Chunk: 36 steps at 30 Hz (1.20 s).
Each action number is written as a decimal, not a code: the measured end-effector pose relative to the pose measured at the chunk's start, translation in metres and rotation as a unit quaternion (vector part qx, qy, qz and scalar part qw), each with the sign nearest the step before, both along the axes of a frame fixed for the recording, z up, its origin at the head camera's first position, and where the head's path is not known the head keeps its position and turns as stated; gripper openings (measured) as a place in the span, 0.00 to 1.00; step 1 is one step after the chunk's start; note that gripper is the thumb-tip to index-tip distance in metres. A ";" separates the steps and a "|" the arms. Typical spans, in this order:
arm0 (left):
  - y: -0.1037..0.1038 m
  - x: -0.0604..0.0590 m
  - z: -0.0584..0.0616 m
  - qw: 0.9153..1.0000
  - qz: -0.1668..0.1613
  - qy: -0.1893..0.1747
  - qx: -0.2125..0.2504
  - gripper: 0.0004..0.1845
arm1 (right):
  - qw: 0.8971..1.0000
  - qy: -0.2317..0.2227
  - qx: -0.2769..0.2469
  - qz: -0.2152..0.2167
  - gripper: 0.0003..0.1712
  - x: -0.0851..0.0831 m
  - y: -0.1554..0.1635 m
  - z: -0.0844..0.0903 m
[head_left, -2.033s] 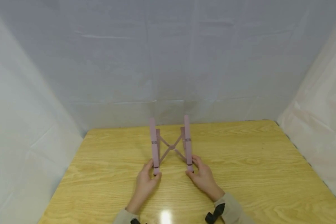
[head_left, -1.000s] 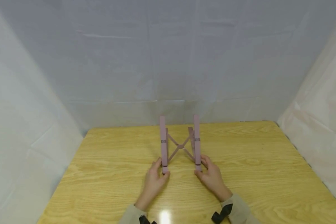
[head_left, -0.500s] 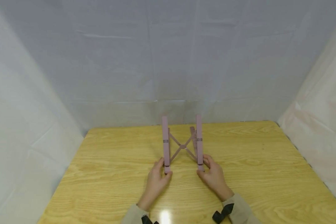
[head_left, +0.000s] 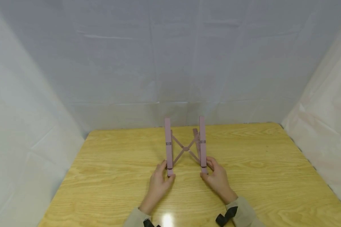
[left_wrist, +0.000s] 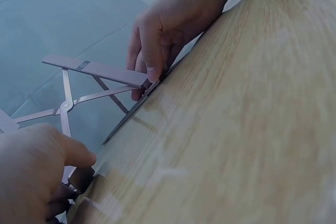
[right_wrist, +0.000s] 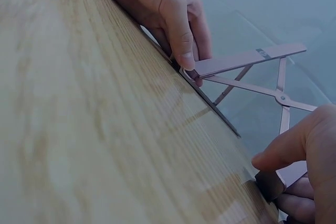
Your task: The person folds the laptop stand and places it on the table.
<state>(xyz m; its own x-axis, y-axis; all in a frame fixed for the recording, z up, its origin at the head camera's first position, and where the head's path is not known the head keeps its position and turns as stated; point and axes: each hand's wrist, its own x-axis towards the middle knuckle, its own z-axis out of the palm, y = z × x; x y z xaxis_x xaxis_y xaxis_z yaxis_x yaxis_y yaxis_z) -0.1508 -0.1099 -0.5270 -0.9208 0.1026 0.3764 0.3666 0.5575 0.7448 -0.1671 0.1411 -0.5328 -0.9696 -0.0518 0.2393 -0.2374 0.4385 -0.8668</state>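
A pink folding laptop stand (head_left: 185,148) stands unfolded on the wooden table, its two long arms joined by an X-shaped brace. My left hand (head_left: 158,186) pinches the near end of the left arm, thumb in front and fingers along the outer side. At the right arm's near end, my right hand (head_left: 218,182) grips in the same way. In the left wrist view the brace's central pivot (left_wrist: 66,105) shows between both hands. The right wrist view shows the far hand's thumb and finger at a lower corner of the stand (right_wrist: 252,60).
The wooden table (head_left: 116,164) has a bright light reflection near its front. Whitish-grey plastic sheeting (head_left: 173,63) hangs behind it and along both sides. Black straps (head_left: 227,216) are on the sleeved wrists.
Over the two seconds, both hands and the laptop stand have shifted right across the table. During the last half second they have stayed almost still, with both grips kept.
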 end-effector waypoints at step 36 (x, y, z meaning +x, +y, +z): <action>0.005 -0.016 0.002 0.978 0.067 0.016 0.195 0.18 | 0.970 0.093 -0.224 -0.003 0.21 -0.019 0.001 0.029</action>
